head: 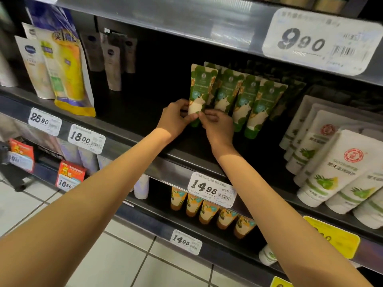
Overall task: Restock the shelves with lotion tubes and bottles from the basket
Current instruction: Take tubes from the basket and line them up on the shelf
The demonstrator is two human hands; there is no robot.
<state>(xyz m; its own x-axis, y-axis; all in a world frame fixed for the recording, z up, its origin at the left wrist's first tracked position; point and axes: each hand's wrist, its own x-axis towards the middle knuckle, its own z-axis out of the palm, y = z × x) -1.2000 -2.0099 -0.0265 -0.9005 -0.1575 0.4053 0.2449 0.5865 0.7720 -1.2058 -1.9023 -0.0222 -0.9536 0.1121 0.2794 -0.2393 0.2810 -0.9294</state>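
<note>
A green and cream lotion tube (200, 88) stands cap down at the left end of a row of matching green tubes (257, 104) on the middle shelf (145, 119). My left hand (176, 119) pinches its lower part from the left. My right hand (217, 126) pinches the same tube near the cap from the right. Both arms reach up from the lower edge of the view. The basket is not in view.
White tubes (331, 172) fill the shelf's right side. Yellow and white packs (62, 67) and grey tubes (113, 63) stand at the left, with a dark gap between them and the green row. Orange tubes (207, 210) line the shelf below. Price tags (211, 189) hang on the shelf edges.
</note>
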